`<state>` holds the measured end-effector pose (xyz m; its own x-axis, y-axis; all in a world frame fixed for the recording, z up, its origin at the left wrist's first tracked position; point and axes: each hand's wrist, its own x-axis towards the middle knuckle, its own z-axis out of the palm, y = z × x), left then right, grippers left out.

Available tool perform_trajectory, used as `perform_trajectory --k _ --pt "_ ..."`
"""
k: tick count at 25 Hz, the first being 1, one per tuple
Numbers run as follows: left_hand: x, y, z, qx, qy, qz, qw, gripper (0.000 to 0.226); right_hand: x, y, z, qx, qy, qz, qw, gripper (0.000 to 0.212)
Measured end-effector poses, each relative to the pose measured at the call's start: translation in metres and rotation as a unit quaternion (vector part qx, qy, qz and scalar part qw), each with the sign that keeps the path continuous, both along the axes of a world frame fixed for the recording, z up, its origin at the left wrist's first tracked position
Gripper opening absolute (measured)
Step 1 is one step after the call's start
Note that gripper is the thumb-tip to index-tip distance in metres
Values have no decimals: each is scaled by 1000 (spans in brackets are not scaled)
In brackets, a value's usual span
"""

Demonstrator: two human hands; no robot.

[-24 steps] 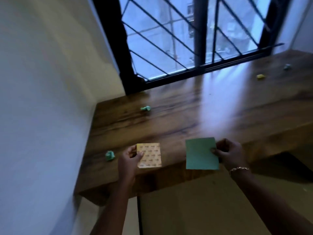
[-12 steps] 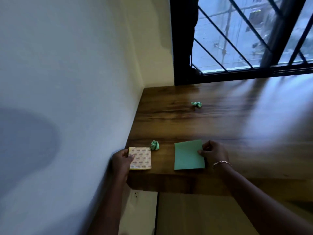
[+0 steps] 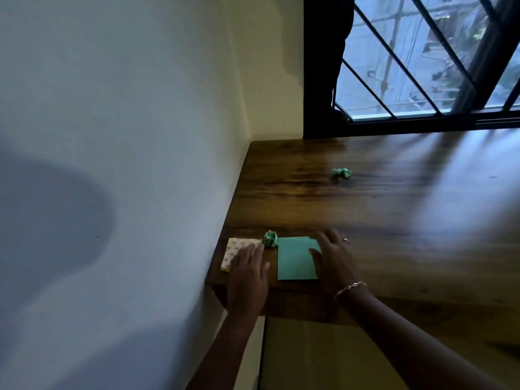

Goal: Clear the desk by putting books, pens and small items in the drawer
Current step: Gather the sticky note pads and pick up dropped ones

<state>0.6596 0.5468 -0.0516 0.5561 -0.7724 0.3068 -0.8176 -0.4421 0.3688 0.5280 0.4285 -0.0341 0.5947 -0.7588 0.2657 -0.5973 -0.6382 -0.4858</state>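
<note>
A yellow patterned pad (image 3: 235,248) lies at the desk's front left corner, partly covered by my left hand (image 3: 249,270), which rests flat on it with straight fingers. Beside it lies a green pad (image 3: 295,260) near the front edge. My right hand (image 3: 333,257) lies flat on the green pad's right side, fingers spread. A crumpled green paper ball (image 3: 270,238) sits between the two pads at their far ends. Another crumpled green ball (image 3: 342,172) lies farther back on the wooden desk (image 3: 394,220).
A white wall (image 3: 126,164) runs along the desk's left side. A barred window (image 3: 422,66) stands behind the desk. Below the front edge a beige cabinet front (image 3: 309,356) shows.
Both hands have let go of the pads' edges and now lie flat on top of them. The pads rest on the desk by the left corner; the view has moved in.
</note>
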Motion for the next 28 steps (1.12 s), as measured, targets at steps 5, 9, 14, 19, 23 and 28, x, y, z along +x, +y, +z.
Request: perform_trajectory --k 5,9,14,19,23,28 --pt "1 -2 2 151 -27 -24 988 44 7 21 -7 -52 122 156 979 41" --pt "2 -12 10 198 -51 -16 979 47 12 18 1 -16 206 170 964 49" --pt "8 -23 15 223 -73 -16 972 49 23 15 7 -24 246 197 949 56" --pt "22 -20 4 204 -69 -17 976 54 27 21 0 -33 235 204 950 59" --pt "35 -9 -1 168 -53 -39 984 69 34 27 -2 -33 248 218 944 65" --pt "35 4 -8 142 -47 -43 988 68 38 31 -3 -37 255 223 940 72"
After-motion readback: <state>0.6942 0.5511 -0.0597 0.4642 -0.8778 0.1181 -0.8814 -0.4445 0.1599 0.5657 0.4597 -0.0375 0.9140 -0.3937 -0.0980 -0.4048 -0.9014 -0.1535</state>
